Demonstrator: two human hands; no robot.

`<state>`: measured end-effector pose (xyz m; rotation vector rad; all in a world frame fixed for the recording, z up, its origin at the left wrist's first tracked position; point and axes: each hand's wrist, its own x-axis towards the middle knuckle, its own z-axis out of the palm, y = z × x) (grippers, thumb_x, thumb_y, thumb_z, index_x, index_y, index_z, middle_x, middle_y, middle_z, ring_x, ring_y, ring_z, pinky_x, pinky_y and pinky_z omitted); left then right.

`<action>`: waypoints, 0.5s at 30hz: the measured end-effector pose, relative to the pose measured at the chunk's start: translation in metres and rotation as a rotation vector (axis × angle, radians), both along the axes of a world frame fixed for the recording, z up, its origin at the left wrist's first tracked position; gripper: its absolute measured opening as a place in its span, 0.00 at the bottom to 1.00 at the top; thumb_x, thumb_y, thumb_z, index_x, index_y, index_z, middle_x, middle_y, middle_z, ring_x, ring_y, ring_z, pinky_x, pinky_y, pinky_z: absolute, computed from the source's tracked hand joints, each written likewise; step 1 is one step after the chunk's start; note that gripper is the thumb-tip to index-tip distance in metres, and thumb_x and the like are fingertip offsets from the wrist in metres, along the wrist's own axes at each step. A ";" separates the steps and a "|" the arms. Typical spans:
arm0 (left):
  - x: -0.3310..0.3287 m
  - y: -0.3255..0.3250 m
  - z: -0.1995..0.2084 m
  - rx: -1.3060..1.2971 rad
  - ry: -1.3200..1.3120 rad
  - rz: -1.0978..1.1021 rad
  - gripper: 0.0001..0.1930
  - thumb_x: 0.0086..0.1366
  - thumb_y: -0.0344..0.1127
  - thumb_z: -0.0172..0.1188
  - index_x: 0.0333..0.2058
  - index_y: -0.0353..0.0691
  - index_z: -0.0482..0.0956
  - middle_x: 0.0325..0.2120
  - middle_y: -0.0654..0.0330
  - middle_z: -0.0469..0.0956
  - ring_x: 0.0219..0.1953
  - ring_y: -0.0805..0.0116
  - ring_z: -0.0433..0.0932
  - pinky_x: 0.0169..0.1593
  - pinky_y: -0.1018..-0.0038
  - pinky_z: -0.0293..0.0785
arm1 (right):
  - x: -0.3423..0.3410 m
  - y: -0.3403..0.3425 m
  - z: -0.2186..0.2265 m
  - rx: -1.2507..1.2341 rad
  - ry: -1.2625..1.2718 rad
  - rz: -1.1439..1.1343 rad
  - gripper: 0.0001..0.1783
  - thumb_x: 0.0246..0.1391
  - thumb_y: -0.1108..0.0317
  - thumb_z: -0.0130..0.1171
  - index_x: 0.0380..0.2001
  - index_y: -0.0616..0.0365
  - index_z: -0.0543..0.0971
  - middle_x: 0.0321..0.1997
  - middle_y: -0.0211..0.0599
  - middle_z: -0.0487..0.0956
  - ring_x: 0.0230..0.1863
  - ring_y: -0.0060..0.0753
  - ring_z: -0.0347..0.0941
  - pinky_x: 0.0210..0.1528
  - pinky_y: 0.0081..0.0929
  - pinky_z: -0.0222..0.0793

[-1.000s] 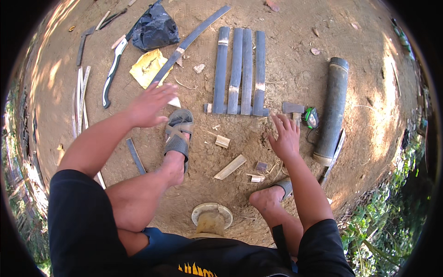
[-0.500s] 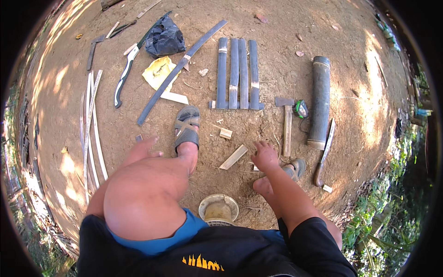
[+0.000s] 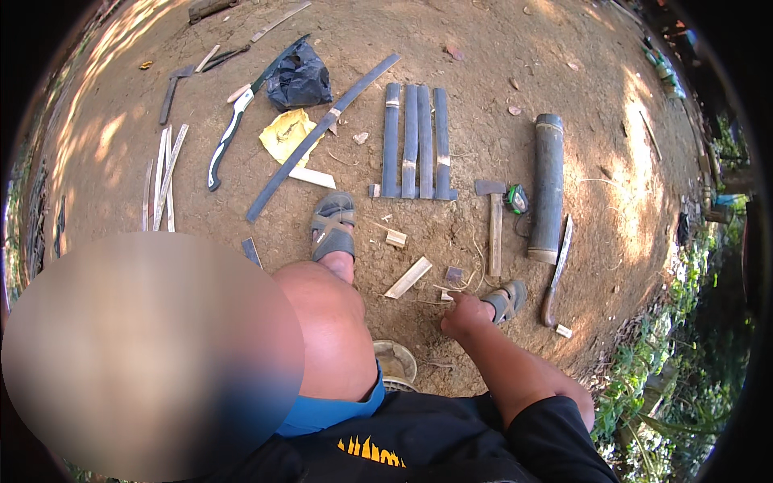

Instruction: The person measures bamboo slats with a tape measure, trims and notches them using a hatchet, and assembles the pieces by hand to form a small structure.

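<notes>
Reaching down with the right hand, fingers drawn narrow, to a small pale offcut on the ground, just beside the right sandal; cannot tell whether gripping or only touching. Cannot tell the left hand's state either, lost behind blur. Lying close by: a dark square chip and a split bamboo piece. Lower down, partly covered, a round pale-rimmed vessel, contents unclear. Farther off, a crumpled black bag with its inside hidden, above a yellow wrapper. Compared with half a second ago, shifted nearer the body with the right hand, uncovering the dark chip; no longer showing the left hand, then visible beside the knee.
</notes>
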<state>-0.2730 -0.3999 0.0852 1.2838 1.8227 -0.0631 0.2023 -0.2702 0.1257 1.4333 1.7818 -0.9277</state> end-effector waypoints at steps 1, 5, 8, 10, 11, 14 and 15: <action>0.000 -0.004 -0.002 -0.003 0.000 0.023 0.32 0.66 0.48 0.66 0.62 0.34 0.74 0.61 0.45 0.75 0.60 0.50 0.77 0.65 0.58 0.71 | -0.001 0.005 0.007 -0.015 -0.004 0.134 0.26 0.54 0.59 0.59 0.57 0.50 0.83 0.69 0.51 0.72 0.66 0.56 0.71 0.69 0.42 0.67; 0.005 -0.010 -0.008 0.007 -0.016 0.093 0.31 0.67 0.48 0.65 0.61 0.34 0.75 0.59 0.45 0.76 0.59 0.50 0.79 0.64 0.59 0.72 | -0.001 0.023 0.024 -0.017 0.102 0.030 0.23 0.50 0.60 0.59 0.48 0.53 0.87 0.69 0.52 0.72 0.64 0.57 0.73 0.67 0.40 0.70; 0.013 -0.013 -0.019 0.021 -0.043 0.150 0.30 0.67 0.48 0.64 0.61 0.34 0.76 0.58 0.44 0.78 0.58 0.50 0.79 0.63 0.59 0.72 | -0.005 0.026 0.031 -0.034 0.050 0.041 0.24 0.50 0.59 0.60 0.50 0.52 0.86 0.67 0.53 0.74 0.64 0.56 0.74 0.66 0.40 0.72; 0.016 -0.012 -0.025 0.043 -0.066 0.194 0.29 0.67 0.48 0.64 0.60 0.34 0.76 0.57 0.44 0.78 0.57 0.50 0.80 0.62 0.60 0.73 | -0.007 0.016 0.036 -0.006 -0.018 -0.006 0.27 0.51 0.55 0.63 0.54 0.53 0.83 0.63 0.54 0.77 0.62 0.54 0.76 0.64 0.43 0.73; 0.025 -0.006 -0.034 0.055 -0.093 0.207 0.29 0.67 0.48 0.64 0.60 0.34 0.76 0.57 0.44 0.79 0.57 0.50 0.80 0.62 0.60 0.73 | 0.000 0.007 0.037 0.019 -0.057 -0.054 0.30 0.52 0.52 0.66 0.57 0.53 0.81 0.61 0.55 0.79 0.61 0.52 0.77 0.63 0.44 0.73; 0.018 0.009 -0.025 0.131 -0.079 0.292 0.29 0.68 0.49 0.63 0.60 0.34 0.77 0.56 0.44 0.80 0.56 0.50 0.81 0.61 0.60 0.74 | 0.000 0.006 0.023 -0.210 0.015 0.196 0.32 0.51 0.51 0.66 0.59 0.53 0.78 0.62 0.55 0.77 0.63 0.52 0.75 0.65 0.43 0.71; 0.018 0.016 -0.030 0.158 -0.098 0.325 0.28 0.68 0.49 0.63 0.59 0.34 0.77 0.55 0.44 0.80 0.56 0.51 0.81 0.61 0.60 0.74 | 0.002 0.004 0.020 -0.239 -0.018 0.187 0.33 0.51 0.51 0.66 0.59 0.53 0.77 0.63 0.56 0.76 0.64 0.53 0.74 0.65 0.44 0.71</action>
